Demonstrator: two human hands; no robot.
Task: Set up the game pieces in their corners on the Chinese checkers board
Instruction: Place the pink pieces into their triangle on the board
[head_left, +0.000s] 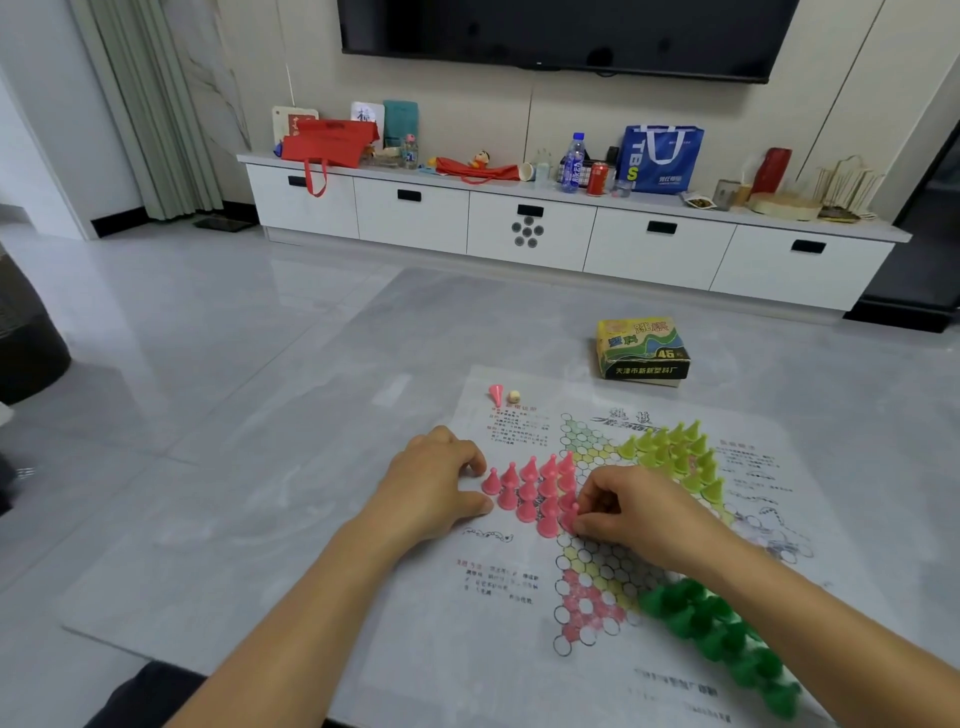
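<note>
Head view, nearest first: dark green pieces (722, 639) crowd the lower right corner of the board sheet (519, 649). Above them, at mid frame, our right hand (639, 509) pinches a pink piece (570, 517) at the near right edge of the pink pieces (535, 488), fingers curled round it. Our left hand (431, 483) rests curled at the cluster's left end, just beside the outermost cone; we cannot tell whether it grips it. We judge these cones light, stiff, smooth plastic that topples at a nudge, so we would take each by its narrow top between thumb and fingertip. Farther up, yellow-green pieces (675, 452) fill the right corner, a stray pink cone (496, 395) lies on its side near the sheet's upper left, and the box (643, 349) sits beyond
</note>
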